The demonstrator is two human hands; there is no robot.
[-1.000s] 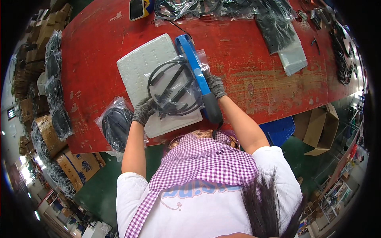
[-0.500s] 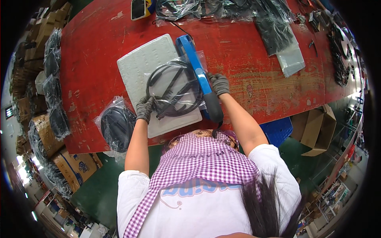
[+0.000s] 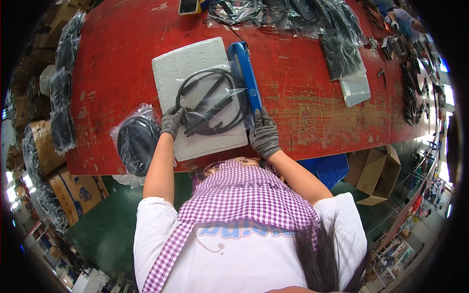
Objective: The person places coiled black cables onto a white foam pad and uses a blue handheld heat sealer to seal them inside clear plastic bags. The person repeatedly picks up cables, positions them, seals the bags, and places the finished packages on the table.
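red table (image 3: 312,97) | left hand (image 3: 172,122) pinching cable bag (image 3: 212,102) edge | right hand (image 3: 264,134) pressing blue sealer (image 3: 246,78)

gloved hands (image 3: 172,122): 2 | white foam pad (image 3: 188,63): 1 | blue sealer (image 3: 246,75): 1 | cardboard boxes (image 3: 373,176): 2

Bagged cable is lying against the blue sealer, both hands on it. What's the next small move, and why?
Probably press the blue sealer arm down. The right hand already rests on its near end, the clear bag with the coiled black cable has its edge at the arm, and the left hand pins the bag's other side on the white foam pad.
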